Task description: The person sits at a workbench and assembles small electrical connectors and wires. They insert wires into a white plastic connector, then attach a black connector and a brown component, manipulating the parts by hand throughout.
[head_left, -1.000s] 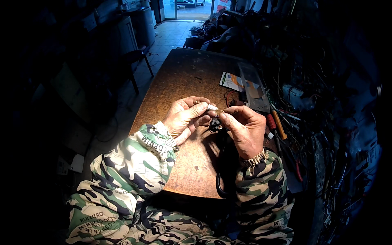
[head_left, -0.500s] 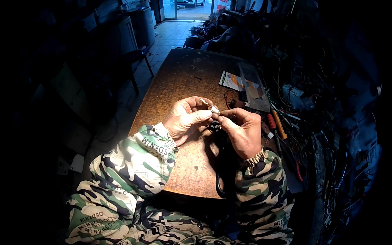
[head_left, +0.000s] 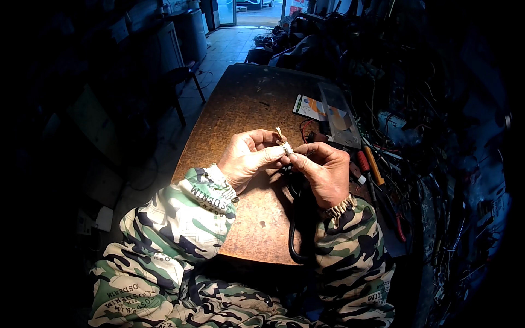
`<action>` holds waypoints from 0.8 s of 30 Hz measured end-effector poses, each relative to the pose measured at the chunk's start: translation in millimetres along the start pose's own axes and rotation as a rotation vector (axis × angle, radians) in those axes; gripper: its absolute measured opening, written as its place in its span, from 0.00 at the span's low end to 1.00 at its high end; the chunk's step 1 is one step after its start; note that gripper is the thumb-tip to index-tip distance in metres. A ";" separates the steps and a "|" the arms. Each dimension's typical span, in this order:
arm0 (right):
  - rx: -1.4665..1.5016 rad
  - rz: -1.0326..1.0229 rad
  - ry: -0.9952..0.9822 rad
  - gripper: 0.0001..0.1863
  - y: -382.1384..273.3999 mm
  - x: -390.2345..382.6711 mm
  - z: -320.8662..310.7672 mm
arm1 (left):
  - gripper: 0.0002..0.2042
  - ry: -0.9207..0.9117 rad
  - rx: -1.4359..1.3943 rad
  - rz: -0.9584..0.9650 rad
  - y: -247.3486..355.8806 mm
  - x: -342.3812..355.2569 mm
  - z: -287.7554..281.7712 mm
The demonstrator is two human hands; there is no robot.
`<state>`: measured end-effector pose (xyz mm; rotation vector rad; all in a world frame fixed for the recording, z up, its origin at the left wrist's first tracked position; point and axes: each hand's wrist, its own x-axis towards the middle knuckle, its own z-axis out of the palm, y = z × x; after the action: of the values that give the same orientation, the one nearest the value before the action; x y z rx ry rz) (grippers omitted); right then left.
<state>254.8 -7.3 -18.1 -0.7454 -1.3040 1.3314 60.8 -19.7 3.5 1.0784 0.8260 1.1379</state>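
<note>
Between my two hands, above the wooden tabletop (head_left: pixel 257 218), is a small white part (head_left: pixel 287 148) with a thin metal strip (head_left: pixel 279 133) sticking up from it; its exact kind is too small to tell. My left hand (head_left: pixel 249 158) pinches it from the left with thumb and fingers. From the right, my right hand (head_left: pixel 326 172) closes thumb and forefinger on its lower right side. A black cable (head_left: pixel 292 240) runs from beneath the hands and loops down to the table's near edge. Where it joins the white part is hidden.
At the table's right lie a red-handled screwdriver (head_left: pixel 363 162), a yellow-handled tool (head_left: pixel 374 164), red-handled pliers (head_left: pixel 400 228) and a printed card (head_left: pixel 310 107) beside a clear plastic piece (head_left: pixel 340 117). Heaped cables and parts crowd the right. A dark stool (head_left: pixel 180 76) stands left.
The metal strip has swung from leaning left to standing more upright as the white part turned. My right hand has shifted slightly left, and the black cable has moved a little.
</note>
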 end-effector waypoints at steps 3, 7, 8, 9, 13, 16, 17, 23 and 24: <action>-0.012 -0.006 -0.015 0.06 -1.9 0.1 -1.0 | 0.11 -0.005 -0.041 -0.012 0.7 0.8 -1.1; -0.019 -0.030 -0.028 0.09 -2.2 0.2 2.5 | 0.08 0.043 -0.091 0.044 -3.8 3.0 -2.9; -0.008 -0.018 -0.019 0.13 -5.6 -1.5 6.3 | 0.08 0.047 -0.083 0.050 -4.6 3.3 -2.9; -0.054 -0.080 -0.025 0.14 -3.4 -1.7 8.5 | 0.08 0.051 -0.076 0.056 -5.5 3.5 -2.4; -0.337 -0.247 0.040 0.10 -5.0 -5.7 15.3 | 0.08 0.073 0.001 0.084 -5.3 1.7 1.2; -0.448 -0.334 0.090 0.08 -6.4 -5.6 15.4 | 0.09 0.104 0.097 0.134 -5.1 2.5 2.2; -0.449 -0.328 0.101 0.08 -5.6 -5.0 14.0 | 0.09 0.112 0.109 0.153 -4.9 3.2 4.3; -0.645 -0.462 0.156 0.09 -5.0 -2.7 12.7 | 0.08 0.150 0.181 0.210 2.8 2.3 4.9; -0.667 -0.487 0.151 0.09 -5.6 -2.7 13.2 | 0.08 0.155 0.168 0.223 3.3 2.3 4.7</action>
<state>244.4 -14.4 -10.7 -0.8747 -1.6875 0.4320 64.7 -18.4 8.1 1.2561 0.9532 1.3713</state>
